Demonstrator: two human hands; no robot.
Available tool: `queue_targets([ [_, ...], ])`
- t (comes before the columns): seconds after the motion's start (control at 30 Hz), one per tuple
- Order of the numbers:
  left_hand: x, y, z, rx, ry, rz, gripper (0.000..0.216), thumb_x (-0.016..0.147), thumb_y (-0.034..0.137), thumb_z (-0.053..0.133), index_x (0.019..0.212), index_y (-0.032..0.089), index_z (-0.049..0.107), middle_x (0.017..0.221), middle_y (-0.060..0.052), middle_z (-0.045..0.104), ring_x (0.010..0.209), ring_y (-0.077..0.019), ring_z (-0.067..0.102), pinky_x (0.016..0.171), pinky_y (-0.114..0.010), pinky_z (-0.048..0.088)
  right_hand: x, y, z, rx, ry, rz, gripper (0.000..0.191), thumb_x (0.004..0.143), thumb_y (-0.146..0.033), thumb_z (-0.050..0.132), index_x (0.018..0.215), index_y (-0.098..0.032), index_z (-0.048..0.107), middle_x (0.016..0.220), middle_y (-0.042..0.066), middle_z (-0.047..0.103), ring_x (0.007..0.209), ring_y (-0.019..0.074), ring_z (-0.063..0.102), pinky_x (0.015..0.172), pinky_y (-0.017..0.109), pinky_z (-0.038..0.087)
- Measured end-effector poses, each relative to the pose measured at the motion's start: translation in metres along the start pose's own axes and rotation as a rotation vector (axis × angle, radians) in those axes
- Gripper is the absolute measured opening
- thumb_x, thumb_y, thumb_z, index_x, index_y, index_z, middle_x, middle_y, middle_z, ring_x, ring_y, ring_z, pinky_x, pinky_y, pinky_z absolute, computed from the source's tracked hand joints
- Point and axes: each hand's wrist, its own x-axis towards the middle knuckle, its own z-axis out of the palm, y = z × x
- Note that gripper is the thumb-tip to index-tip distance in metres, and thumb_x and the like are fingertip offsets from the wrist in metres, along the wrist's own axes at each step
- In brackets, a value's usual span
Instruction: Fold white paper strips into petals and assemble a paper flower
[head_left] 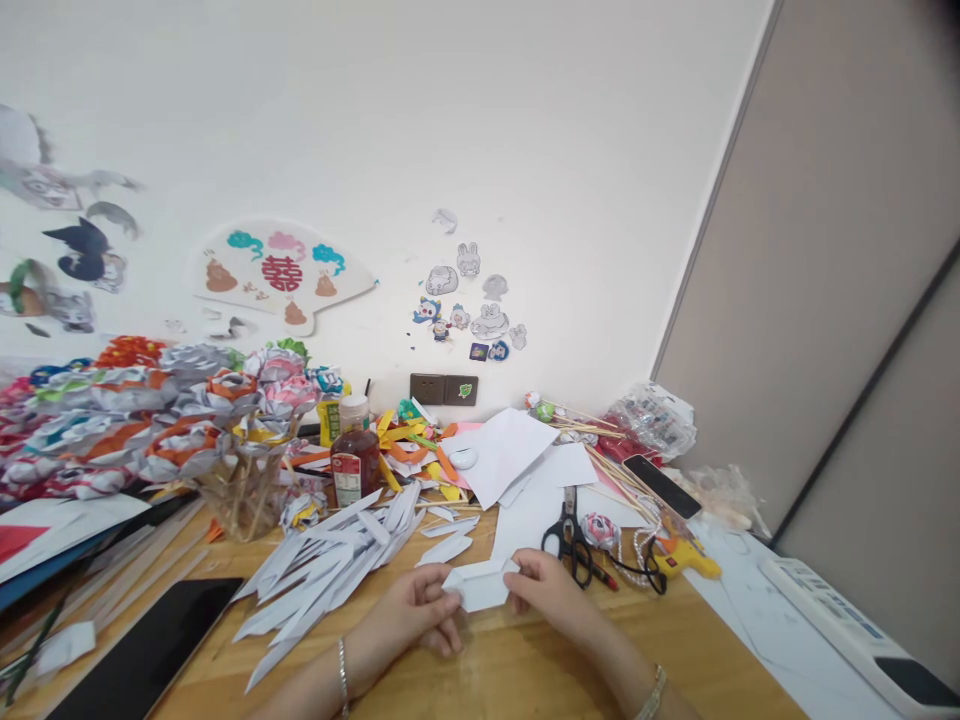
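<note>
A small folded piece of white paper (481,590) is held between my two hands just above the wooden table. My left hand (421,608) pinches its left end between thumb and fingers. At the right end, my right hand (546,588) grips it with thumb and fingertips. Left of the paper lies a pile of cut white paper strips (330,570). Black-handled scissors (571,540) rest just beyond my right hand, beside a pink and white paper flower (600,530). White paper sheets (517,460) lie behind the hands.
Paper flowers (217,400) crowd the left back, some standing in a clear container (244,495). A jar with a red label (355,455) stands near the wall. A black tablet (150,650) lies front left. At right are a phone (661,486), a yellow glue gun (688,558) and a power strip (847,630).
</note>
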Motion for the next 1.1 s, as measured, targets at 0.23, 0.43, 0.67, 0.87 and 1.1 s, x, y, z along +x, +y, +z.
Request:
queue_targets([
  [0.23,0.002,-0.001,0.002,-0.048,0.056,-0.008,0.039,0.061,0.047,0.072,0.069,0.016,0.049,0.06,-0.001,0.067,0.043,-0.0103,0.061,0.042,-0.019,0.047,-0.002,-0.002,0.006,0.074,-0.002,-0.039,0.018,0.071,-0.032,0.056,0.08,-0.016,0.054,0.057,-0.003,0.057,0.054,0.0127,0.055,0.056,0.024,0.042],
  [0.43,0.0,0.002,0.001,-0.143,0.115,-0.004,0.033,0.063,0.037,0.072,0.07,0.014,0.05,0.06,-0.002,0.069,0.043,-0.008,0.06,0.042,-0.015,0.044,-0.002,-0.003,0.006,0.136,0.02,-0.128,0.032,0.072,-0.03,0.059,0.101,-0.018,0.053,0.061,-0.002,0.06,0.056,0.0129,0.055,0.05,0.022,0.04],
  [0.67,-0.001,0.006,-0.001,-0.221,0.111,-0.032,0.033,0.061,0.032,0.075,0.068,0.016,0.047,0.06,-0.004,0.07,0.043,-0.0078,0.06,0.043,-0.015,0.044,-0.002,-0.001,0.009,0.062,0.037,-0.125,0.021,0.067,-0.031,0.065,0.08,-0.016,0.061,0.068,0.002,0.063,0.062,0.0151,0.059,0.056,0.025,0.045],
  [0.87,-0.003,0.008,-0.001,-0.198,0.089,-0.08,0.031,0.063,0.03,0.072,0.07,0.017,0.044,0.06,-0.004,0.07,0.043,-0.0092,0.061,0.042,-0.016,0.044,-0.002,0.0,0.012,-0.046,0.124,-0.171,0.013,0.067,-0.025,0.062,0.076,-0.017,0.064,0.071,0.003,0.065,0.066,0.0165,0.059,0.062,0.027,0.046],
  [1.1,-0.002,0.006,0.0,-0.178,0.076,-0.087,0.033,0.063,0.035,0.07,0.067,0.018,0.042,0.057,-0.003,0.069,0.041,-0.0106,0.06,0.04,-0.017,0.043,-0.003,-0.001,0.012,-0.1,0.128,-0.202,0.011,0.069,-0.024,0.06,0.074,-0.017,0.067,0.07,0.003,0.066,0.065,0.0164,0.059,0.062,0.026,0.046],
])
